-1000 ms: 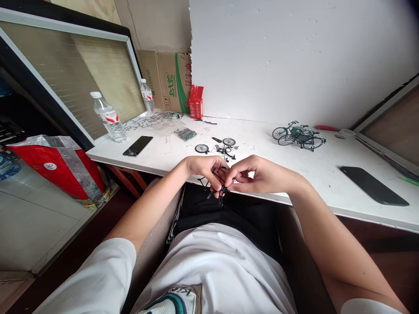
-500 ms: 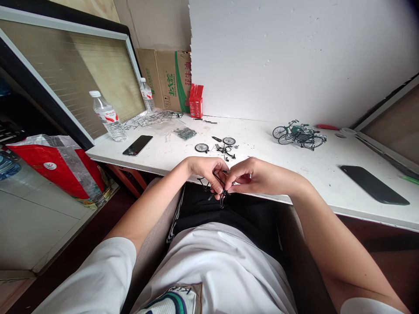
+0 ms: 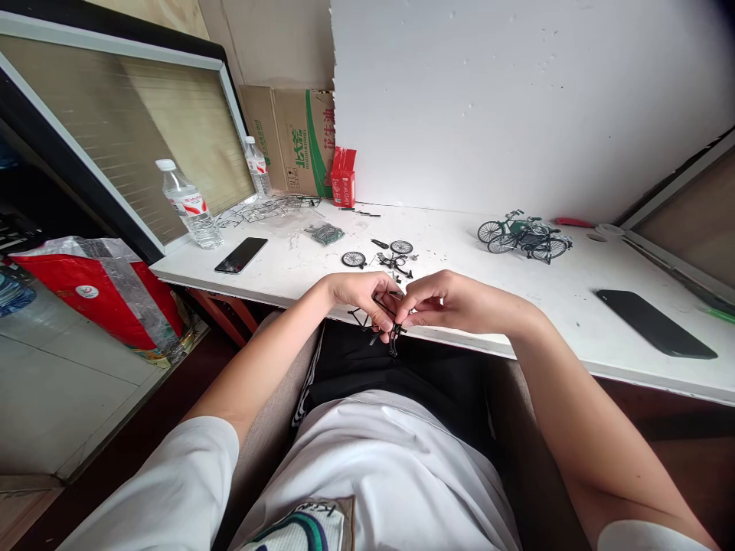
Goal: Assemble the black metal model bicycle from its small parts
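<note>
At the table's front edge, above my lap, both hands are closed on a small black model bicycle frame point(image 3: 393, 344). My left hand point(image 3: 367, 297) grips it between thumb and fingers, with thin black bars sticking out to the left. My right hand point(image 3: 436, 302) pinches its near end with thumb and forefinger; whether a separate small part sits in that pinch cannot be made out. Just beyond my hands lie two loose spoked wheels, a left wheel point(image 3: 354, 259) and a right wheel point(image 3: 402, 247), and a cluster of black bicycle parts point(image 3: 395, 263).
Assembled model bicycles point(image 3: 525, 236) stand at the right back. A phone point(image 3: 241, 255) and a water bottle point(image 3: 192, 207) are on the left, a dark flat phone-shaped object point(image 3: 654, 324) on the right. Behind are a bag of green parts point(image 3: 327, 234), part sprues point(image 3: 269, 208) and a red box point(image 3: 344, 178).
Both hands have risen slightly with the model bicycle frame, which has turned a little. The things on the table lie as before.
</note>
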The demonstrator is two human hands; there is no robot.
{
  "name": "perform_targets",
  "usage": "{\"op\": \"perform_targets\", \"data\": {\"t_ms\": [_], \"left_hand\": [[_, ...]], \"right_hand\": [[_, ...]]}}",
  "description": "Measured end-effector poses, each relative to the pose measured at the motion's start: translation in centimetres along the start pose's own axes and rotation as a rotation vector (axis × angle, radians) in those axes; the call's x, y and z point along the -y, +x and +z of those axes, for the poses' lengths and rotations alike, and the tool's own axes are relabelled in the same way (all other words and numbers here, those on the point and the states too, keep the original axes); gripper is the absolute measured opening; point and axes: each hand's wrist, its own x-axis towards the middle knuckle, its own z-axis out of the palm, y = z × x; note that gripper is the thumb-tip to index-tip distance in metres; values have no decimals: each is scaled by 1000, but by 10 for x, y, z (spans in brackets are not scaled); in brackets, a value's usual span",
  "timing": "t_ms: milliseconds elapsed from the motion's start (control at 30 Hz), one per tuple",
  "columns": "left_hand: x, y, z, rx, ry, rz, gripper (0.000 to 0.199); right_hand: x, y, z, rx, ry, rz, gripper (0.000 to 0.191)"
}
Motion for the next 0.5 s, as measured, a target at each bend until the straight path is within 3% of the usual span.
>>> {"op": "perform_targets", "data": {"t_ms": [100, 167, 300, 367, 433, 500], "left_hand": [[1, 0, -1, -21, -7, 10, 46], [1, 0, -2, -46, -18, 27, 46], [1, -1, -2, -139, -11, 50, 52], [1, 0, -3, -188, 10, 57, 53], [2, 2, -3, -232, 37, 69, 51], [3, 5, -3, -281, 69, 81, 48]], "right_hand": [[0, -1, -1, -7, -14, 12, 40], [0, -1, -2, -106, -44, 13, 41], [-13, 0, -11, -600, -115, 27, 42], [-29, 0, -21, -766, -173, 79, 42], [-52, -2, -33, -813, -272, 172, 43], [-79, -7, -46, -764, -386, 273, 43]]}}
